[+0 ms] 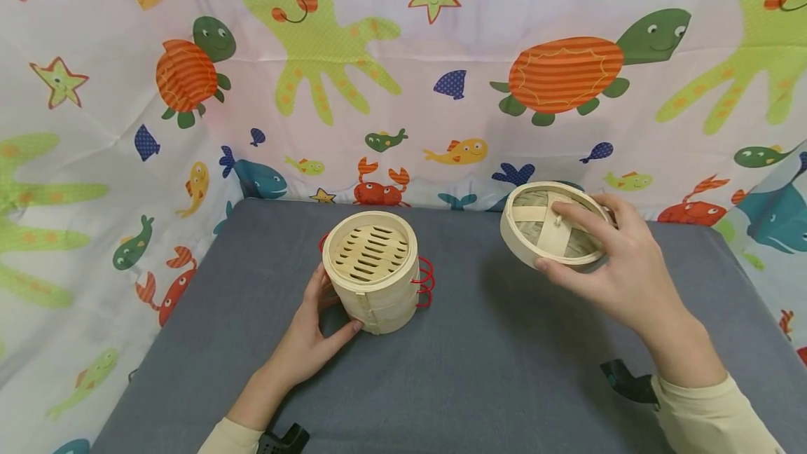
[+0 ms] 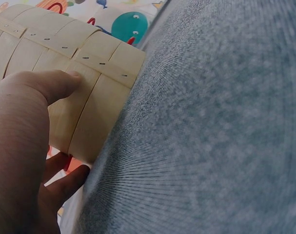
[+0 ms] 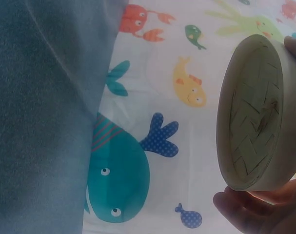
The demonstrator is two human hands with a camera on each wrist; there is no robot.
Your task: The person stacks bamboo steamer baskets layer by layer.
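Note:
A stacked bamboo steamer (image 1: 372,258) with a slatted top tier stands on the grey cloth, red loops sticking out at its sides. My left hand (image 1: 309,335) grips it low on its left, thumb across the front wall; the left wrist view shows the thumb on the stapled bamboo band (image 2: 99,63) and fingertips behind. Up to the right, my right hand (image 1: 630,265) holds the round bamboo steamer lid (image 1: 526,240) tilted above the cloth, index finger over its crossed straps. The right wrist view shows the lid's woven underside (image 3: 255,112).
A grey cloth-covered table (image 1: 466,384) lies under both hands. Behind it and at the sides hangs a white curtain (image 1: 466,33) printed with sea animals. A black wrist-camera mount (image 1: 627,380) sits at the right sleeve, another (image 1: 284,438) at the left.

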